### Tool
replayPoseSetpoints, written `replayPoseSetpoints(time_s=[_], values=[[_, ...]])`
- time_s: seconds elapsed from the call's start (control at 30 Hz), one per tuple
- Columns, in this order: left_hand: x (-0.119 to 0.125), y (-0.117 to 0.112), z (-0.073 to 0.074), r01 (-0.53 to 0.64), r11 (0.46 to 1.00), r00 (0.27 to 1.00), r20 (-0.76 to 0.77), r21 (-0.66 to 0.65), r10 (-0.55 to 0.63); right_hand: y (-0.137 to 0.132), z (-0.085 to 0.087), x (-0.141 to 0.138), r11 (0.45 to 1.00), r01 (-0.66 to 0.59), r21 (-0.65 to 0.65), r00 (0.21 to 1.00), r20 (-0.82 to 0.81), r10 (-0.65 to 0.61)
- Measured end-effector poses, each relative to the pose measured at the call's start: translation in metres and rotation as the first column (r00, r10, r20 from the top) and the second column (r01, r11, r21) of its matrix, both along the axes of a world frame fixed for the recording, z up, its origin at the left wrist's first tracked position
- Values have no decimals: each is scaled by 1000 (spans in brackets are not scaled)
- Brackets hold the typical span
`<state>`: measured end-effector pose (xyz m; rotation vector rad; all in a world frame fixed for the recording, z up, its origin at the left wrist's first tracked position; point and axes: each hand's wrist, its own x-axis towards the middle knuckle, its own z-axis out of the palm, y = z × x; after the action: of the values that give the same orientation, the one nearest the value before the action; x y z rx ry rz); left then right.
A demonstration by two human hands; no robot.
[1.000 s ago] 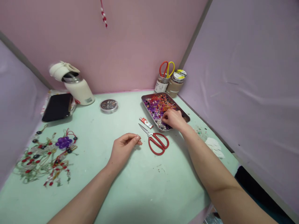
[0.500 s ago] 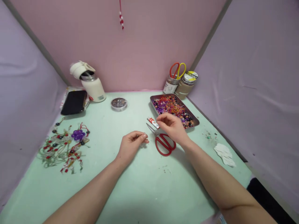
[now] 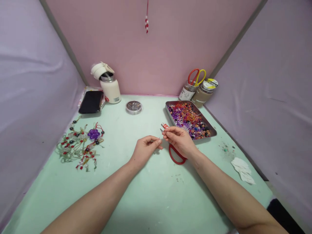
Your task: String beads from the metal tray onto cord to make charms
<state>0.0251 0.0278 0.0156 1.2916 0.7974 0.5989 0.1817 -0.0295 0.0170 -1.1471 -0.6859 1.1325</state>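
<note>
My left hand [image 3: 147, 149] is closed in a pinch above the middle of the table. A tiny pale bit shows at its fingertips, too small to name. Close by on the right, my right hand [image 3: 180, 141] is also pinched, its fingertips near those of the left; whatever they hold, if anything, cannot be made out. Beneath the right hand lie red-handled scissors [image 3: 175, 159], mostly covered, with one handle loop and the blade tip showing. A red and white lighter [image 3: 165, 125] pokes out just beyond its fingers.
Behind my right hand is a metal tray [image 3: 210, 127] of beads and cords. Beaded strings [image 3: 78, 143] lie at left. Farther back stand a phone [image 3: 91, 102], a cream bottle [image 3: 110, 89], a round clear case [image 3: 134, 107] and two jars [image 3: 187, 92]. A crumpled tissue [image 3: 242, 169] lies right.
My right hand has come left and nearer to my left hand, now covering more of the scissors and lighter. My left hand keeps its pinch. The whole view has shifted, with things appearing farther right.
</note>
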Motion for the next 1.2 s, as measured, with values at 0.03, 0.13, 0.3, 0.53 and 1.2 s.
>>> replayPoseSetpoints(time_s=[0.03, 0.13, 0.3, 0.53, 1.2], values=[[0, 0, 0, 3, 1000, 1000, -5, 5, -3, 0, 1, -1, 1000, 7, -3, 1000, 4, -7], [0, 0, -2, 15, 1000, 1000, -13, 9, -15, 0, 2, -2, 1000, 24, -12, 1000, 21, -24], [0, 1, -4, 14, 1000, 1000, -8, 4, -14, 1, 0, -1, 1000, 18, -1, 999, 47, -18], [-1, 1, -3, 21, 1000, 1000, -11, 14, -21, 1, -5, 1, 1000, 13, 8, 994, 110, -14], [-1, 1, -2, 41, 999, 999, -30, -2, -41, 0, -6, 3, 1000, 1, 26, 985, 173, -5]])
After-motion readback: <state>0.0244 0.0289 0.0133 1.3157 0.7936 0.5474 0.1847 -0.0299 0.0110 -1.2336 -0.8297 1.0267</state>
